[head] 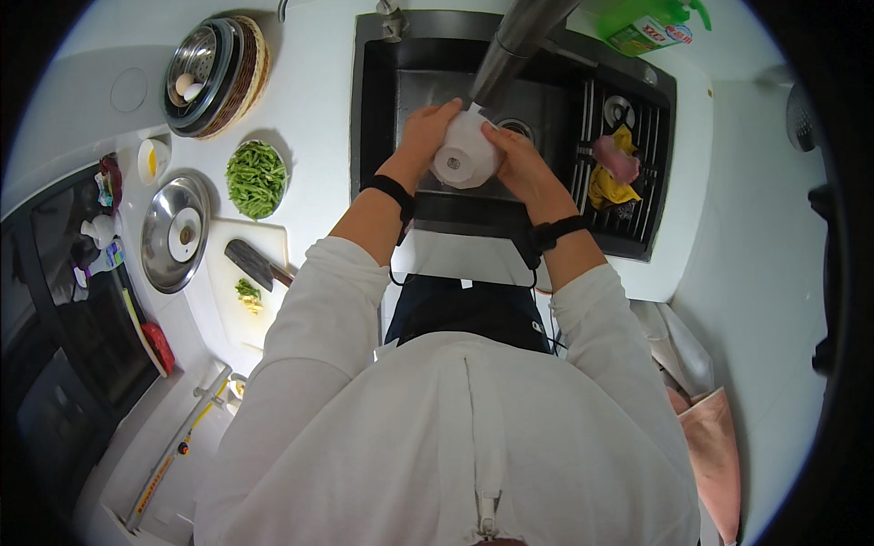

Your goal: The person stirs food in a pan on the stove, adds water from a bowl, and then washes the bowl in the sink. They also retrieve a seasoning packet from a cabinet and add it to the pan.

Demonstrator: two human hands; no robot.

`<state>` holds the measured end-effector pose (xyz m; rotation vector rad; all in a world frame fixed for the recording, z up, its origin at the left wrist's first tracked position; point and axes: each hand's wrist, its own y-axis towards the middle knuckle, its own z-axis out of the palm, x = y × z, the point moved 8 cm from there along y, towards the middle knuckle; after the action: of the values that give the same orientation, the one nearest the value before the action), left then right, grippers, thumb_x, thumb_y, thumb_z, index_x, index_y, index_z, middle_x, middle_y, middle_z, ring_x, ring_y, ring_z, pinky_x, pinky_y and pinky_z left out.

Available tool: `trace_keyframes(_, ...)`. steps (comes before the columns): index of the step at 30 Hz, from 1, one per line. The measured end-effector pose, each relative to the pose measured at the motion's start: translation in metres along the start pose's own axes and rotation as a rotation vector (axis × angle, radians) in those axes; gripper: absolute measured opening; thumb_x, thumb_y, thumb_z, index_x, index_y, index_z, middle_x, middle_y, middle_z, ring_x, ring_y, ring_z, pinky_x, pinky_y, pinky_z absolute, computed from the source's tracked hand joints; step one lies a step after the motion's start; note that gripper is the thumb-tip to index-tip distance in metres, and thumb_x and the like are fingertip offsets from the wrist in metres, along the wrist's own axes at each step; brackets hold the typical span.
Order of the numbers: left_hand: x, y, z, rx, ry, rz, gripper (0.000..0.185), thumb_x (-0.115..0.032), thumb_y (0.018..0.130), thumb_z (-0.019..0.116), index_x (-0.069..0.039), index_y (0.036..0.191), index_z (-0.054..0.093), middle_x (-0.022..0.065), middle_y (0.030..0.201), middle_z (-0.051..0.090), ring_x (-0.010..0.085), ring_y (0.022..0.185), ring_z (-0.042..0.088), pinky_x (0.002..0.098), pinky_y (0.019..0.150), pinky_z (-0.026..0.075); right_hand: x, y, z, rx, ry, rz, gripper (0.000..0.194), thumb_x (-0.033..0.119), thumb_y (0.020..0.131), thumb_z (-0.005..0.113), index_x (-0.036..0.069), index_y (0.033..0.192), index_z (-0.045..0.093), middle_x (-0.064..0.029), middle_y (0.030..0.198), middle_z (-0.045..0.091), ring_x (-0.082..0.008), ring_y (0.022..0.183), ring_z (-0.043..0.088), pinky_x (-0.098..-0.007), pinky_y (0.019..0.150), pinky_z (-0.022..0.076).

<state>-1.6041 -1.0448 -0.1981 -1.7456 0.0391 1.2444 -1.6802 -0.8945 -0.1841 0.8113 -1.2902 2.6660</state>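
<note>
Between both my hands is a white ceramic bowl (466,153), its footed underside turned up towards me. My left hand (427,136) grips it from the left, and my right hand (522,160) holds the opposite side, thumb on the wall. Directly above the bowl is the end of a dark faucet (505,61), with a short pale stream or nozzle at its tip. The bowl is over the left basin of a black sink (375,123). Part of the drain (515,127) shows behind the bowl. The bowl's inside is hidden from me.
Right of the basin, a rack (587,177) bears yellow and pink cloths (614,164). A green spray bottle (645,27) stands behind. Leftward are cut green beans (256,179), stacked bowls with eggs (194,78), a metal lid (157,232) and a cleaver (250,263) on a cutting board (235,321).
</note>
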Motion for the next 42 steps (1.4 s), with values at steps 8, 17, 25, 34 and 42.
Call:
trace_keyframes(8,0.033,-0.025,-0.041,-0.224,-0.319,0.056,0.043,-0.034,0.103,0.048,0.001,0.122,0.063,0.0123,0.112,0.066,0.0229,0.102,0.063,0.0352,0.091,0.049,-0.031,0.046,0.017,-0.288,0.053,0.161,0.039,0.034,0.089,0.076,0.001,0.109,0.07,-0.008,0.107,0.068,-0.0191,0.096,0.064,-0.0358,0.079,0.0523)
trace_keyframes(17,0.026,-0.054,0.009,-0.232,-0.297,-0.134,0.085,-0.049,0.087,0.066,-0.007,0.15,0.027,0.0196,0.133,0.049,0.0353,0.123,0.051,0.0509,0.098,0.046,-0.003,0.0,0.05,-0.42,-1.019,-0.629,0.024,0.028,0.091,0.066,0.009,0.106,0.068,-0.0153,0.104,0.067,-0.032,0.09,0.066,-0.0426,0.068,0.0496)
trace_keyframes(25,0.025,-0.041,-0.021,-0.153,-0.172,-0.17,0.053,-0.019,0.081,0.05,-0.003,0.131,0.041,0.0198,0.118,0.051,0.0388,0.108,0.057,0.0505,0.079,0.057,-0.008,-0.027,0.07,0.045,-1.876,-0.859,0.022,0.03,0.09,0.065,0.018,0.107,0.07,-0.0042,0.119,0.067,-0.019,0.122,0.057,-0.0564,0.116,0.0242)
trace_keyframes(34,0.026,-0.042,-0.019,-0.056,-0.1,-0.166,0.044,-0.02,0.086,0.048,-0.006,0.127,0.046,0.0182,0.118,0.053,0.0331,0.103,0.059,0.0494,0.077,0.057,0.003,-0.042,0.071,0.106,-1.485,-0.972,0.016,0.026,0.089,0.065,0.014,0.097,0.071,-0.0069,0.089,0.072,-0.0268,0.09,0.068,-0.0429,0.101,0.0456)
trace_keyframes(42,0.028,-0.05,-0.007,-0.105,-0.231,-0.216,0.055,-0.024,0.086,0.05,-0.003,0.136,0.043,0.0205,0.12,0.055,0.0397,0.112,0.059,0.05,0.081,0.059,0.004,-0.047,0.058,0.088,-1.535,-0.965,0.011,0.018,0.086,0.068,0.013,0.095,0.073,-0.0098,0.089,0.071,-0.0305,0.089,0.067,-0.0425,0.092,0.0478)
